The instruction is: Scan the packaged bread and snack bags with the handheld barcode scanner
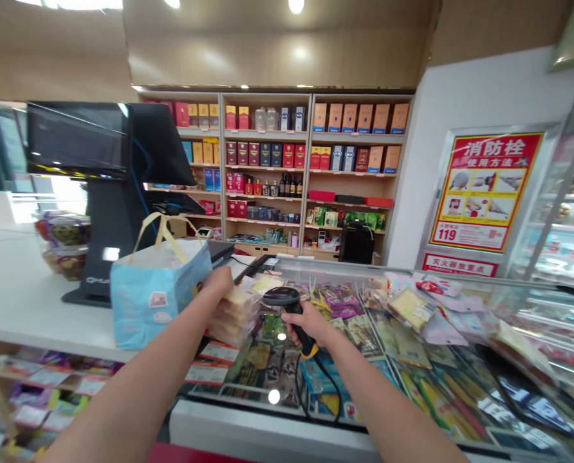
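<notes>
My left hand (218, 281) reaches forward and lies on top of a stack of clear-wrapped pastry packs (233, 316) on the glass counter; its fingers are hidden behind the knuckles. My right hand (306, 323) is closed round the handle of a black barcode scanner (287, 302), whose head points left at the stack. The scanner's cable (316, 386) trails down toward me. A light blue shopping bag (156, 292) with yellow handles stands just left of the stack.
A black register with two screens (108, 167) stands on the white counter (21, 302) at left. The glass case top (393, 360) carries several snack packets. Shelves of boxed goods (272, 167) line the back wall, and a red fire-hydrant poster (484, 190) hangs at right.
</notes>
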The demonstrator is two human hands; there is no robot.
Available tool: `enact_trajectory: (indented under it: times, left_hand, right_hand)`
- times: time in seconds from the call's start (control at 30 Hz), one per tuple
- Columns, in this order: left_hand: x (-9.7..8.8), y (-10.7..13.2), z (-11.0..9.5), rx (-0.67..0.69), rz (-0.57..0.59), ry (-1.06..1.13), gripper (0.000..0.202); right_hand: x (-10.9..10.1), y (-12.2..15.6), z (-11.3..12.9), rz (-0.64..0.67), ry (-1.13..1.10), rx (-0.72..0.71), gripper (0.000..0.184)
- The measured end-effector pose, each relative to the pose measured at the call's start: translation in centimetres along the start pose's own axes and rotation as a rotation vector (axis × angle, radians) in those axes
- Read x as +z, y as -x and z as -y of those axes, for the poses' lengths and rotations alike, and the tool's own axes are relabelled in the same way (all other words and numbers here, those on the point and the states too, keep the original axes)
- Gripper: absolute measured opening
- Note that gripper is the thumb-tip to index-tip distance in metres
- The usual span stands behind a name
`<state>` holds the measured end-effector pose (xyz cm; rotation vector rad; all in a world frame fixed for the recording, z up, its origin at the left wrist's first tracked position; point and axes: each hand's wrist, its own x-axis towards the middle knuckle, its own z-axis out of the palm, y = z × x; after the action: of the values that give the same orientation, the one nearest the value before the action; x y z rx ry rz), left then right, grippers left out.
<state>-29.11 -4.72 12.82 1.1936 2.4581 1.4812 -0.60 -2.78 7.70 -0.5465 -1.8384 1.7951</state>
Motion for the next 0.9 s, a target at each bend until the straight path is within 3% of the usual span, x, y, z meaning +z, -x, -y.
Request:
enact_trajectory:
  times: [0.1,0.2,0.3,0.4,0.53,0.63,0.77,0.83,0.9]
  left_hand:
    - [0.6,1.5,-2.0,0.141,-0.045,-0.274,0.009]
    - [3.0,3.5,-5.0,0.315,-0.062,-0.330,0.019]
    - [7.4,6.0,-7.9,0.338,0.041,-0.160,0.021]
    - [13.3,8.7,-10.3,0.299,0.230,0.023,0.019]
    - [21.2,12.8,-13.4,0.306,0.477,0.073,0.016]
    - [26.0,15.5,-15.9,0.321,0.572,0.113,0.012]
    - [30.4,18.3,-18.9,0.253,0.557,0.197,0.026]
    - [31.9,19.3,-19.9,0.216,0.529,0.209,0.041]
    - [33.0,19.9,-20.5,0.168,0.533,0.167,0.043]
  right_hand:
    - [-1.3,0.7,0.2,-0.061,-0.038,-0.021,0.033]
    - [-3.1,1.5,0.2,-0.164,-0.079,-0.035,0.035]
    - [-5.6,2.7,-0.1,-0.285,-0.104,-0.033,0.036]
    - [-8.9,4.3,-0.3,-0.394,-0.101,-0.027,0.038]
    - [-13.7,7.3,-0.4,-0.515,-0.114,-0.050,0.039]
    - [-17.2,9.3,-0.4,-0.577,-0.099,-0.068,0.039]
    - [-20.4,10.9,-0.4,-0.633,-0.076,-0.095,0.039]
    - [-21.3,11.3,-0.6,-0.646,-0.086,-0.117,0.038]
    - [-21.8,11.5,-0.8,-0.663,-0.094,-0.132,0.037]
